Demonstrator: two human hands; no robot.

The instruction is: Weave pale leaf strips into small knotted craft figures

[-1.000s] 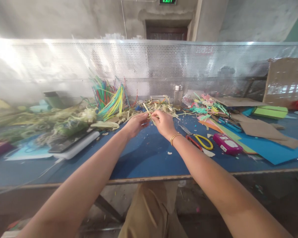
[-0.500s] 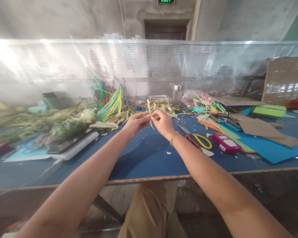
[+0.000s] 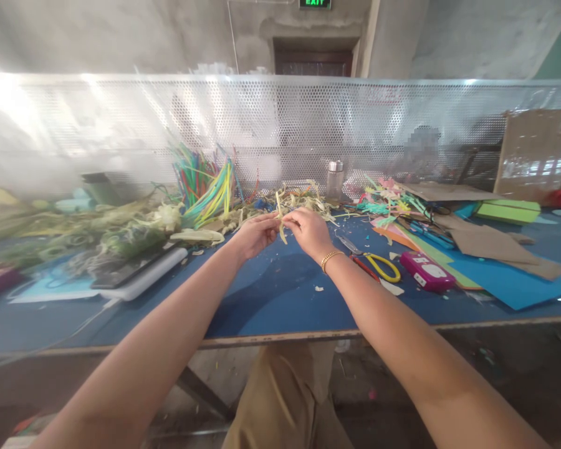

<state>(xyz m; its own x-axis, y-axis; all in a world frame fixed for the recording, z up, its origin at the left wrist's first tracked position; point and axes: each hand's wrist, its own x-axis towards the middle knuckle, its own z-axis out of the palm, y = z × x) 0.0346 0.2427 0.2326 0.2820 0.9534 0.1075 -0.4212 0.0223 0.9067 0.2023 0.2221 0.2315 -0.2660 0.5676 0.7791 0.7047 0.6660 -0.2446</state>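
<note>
One word legible: EXIT

The sign (image 3: 315,3) high at the far side, above the doorway (image 3: 314,59), reads "EXIT" in green capitals; the view's upper edge trims it. Faint reddish marks (image 3: 384,95) on the far screen (image 3: 303,125), right of centre, cannot be read. Nor can the small dark marks (image 3: 280,338) along the near edge of the table (image 3: 280,312). Whether the white patches (image 3: 432,270) on the purple box (image 3: 427,274), at right, are lettering cannot be told.

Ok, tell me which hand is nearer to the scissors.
Right. The right hand is just to the left of the scissors; the left hand is farther left, with the right hand between it and them.
</note>
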